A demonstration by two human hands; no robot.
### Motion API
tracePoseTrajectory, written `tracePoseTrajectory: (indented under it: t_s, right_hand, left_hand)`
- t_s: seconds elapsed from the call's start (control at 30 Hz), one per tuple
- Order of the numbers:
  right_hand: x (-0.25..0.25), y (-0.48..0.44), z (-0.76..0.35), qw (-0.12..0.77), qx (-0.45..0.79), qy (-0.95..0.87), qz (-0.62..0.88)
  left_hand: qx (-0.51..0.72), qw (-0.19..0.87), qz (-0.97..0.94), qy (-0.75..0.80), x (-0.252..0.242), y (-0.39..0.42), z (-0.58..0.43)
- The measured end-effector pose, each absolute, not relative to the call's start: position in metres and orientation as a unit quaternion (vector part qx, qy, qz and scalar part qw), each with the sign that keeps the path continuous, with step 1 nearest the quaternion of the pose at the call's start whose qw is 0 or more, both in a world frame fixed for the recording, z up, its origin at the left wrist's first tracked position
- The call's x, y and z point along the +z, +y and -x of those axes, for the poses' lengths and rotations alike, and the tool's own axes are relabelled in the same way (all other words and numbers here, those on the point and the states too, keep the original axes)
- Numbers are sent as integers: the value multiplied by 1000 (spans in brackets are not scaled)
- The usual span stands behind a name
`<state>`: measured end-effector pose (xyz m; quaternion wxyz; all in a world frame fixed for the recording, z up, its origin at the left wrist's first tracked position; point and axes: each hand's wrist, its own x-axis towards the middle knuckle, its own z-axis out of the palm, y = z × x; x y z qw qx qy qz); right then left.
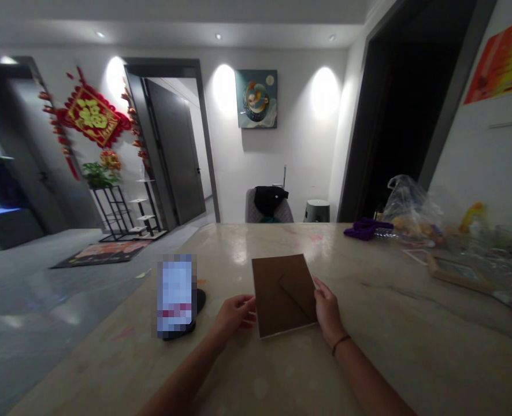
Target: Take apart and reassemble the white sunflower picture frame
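A brown picture-frame back with its fold-out stand lies face down on the beige marble table. My left hand grips the frame's near left edge, fingers curled against it. My right hand holds the near right edge, fingers pressed on the brown board beside the stand flap. A dark band sits on my right wrist.
A phone on a black stand stands left of my hands. At the right lie a wooden frame, a clear plastic bag, a purple cloth and blurred clutter. A chair stands beyond the table's far edge.
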<state>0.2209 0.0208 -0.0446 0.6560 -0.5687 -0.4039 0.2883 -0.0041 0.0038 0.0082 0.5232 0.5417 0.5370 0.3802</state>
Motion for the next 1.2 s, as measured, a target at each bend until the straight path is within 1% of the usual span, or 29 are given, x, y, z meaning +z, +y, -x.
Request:
tracePoseTrajectory:
  t_s: [0.17, 0.33, 0.53, 0.7, 0.8, 0.9, 1.0, 1.1, 1.2]
  right_hand:
    - [-46, 21, -222, 652, 274, -405, 579]
    - [-46, 20, -222, 658, 271, -399, 578]
    - [-48, 22, -223, 666, 258, -378, 589]
    - [-49, 22, -224, 671, 253, -379, 585]
    - [-48, 21, -223, 668, 263, -376, 586]
    - [-49, 20, -223, 665, 274, -377, 584]
    - [-51, 21, -223, 662, 277, -372, 589]
    - [-52, 21, -223, 662, 273, -370, 591]
    - [-51, 21, -222, 664, 269, -380, 585]
  left_hand:
    - [366, 571, -541, 498, 2, 6, 7]
    - [357, 580, -565, 466, -3, 8, 9]
    - [348, 533, -634, 440, -14, 8, 5]
    - [329, 555, -621, 445, -12, 9, 5]
    - [364, 552, -601, 448, -9, 8, 4]
    - [403, 528, -610, 432, -5, 7, 2]
    - [405, 513, -630, 420, -2, 6, 1]
    - [397, 520, -632, 416, 0, 5, 2]
    - [374, 549, -616, 424, 2, 4, 4]
